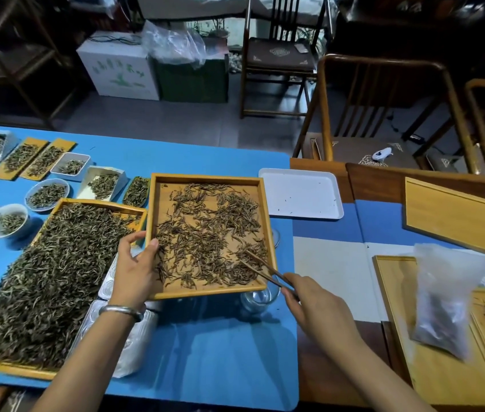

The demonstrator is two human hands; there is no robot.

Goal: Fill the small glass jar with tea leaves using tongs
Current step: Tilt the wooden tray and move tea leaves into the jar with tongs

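Note:
My left hand (pixel 135 270) grips the left rim of a square wooden tray (pixel 210 178) and holds it lifted and tilted above the blue table. Brown tea leaves (pixel 205 233) lie scattered across the tray. My right hand (pixel 309 304) holds wooden tongs (pixel 265 270), whose tips reach into the leaves at the tray's lower right corner. A small glass jar (pixel 260 298) stands on the table under that corner, partly hidden by the tray.
A large wooden tray of greenish tea (pixel 54 278) lies at the left, with several bowls and dishes of tea behind it. A white plastic tray (pixel 302 193) sits behind. At the right are wooden trays (pixel 455 212) and a plastic bag (pixel 446 298). Chairs stand beyond the table.

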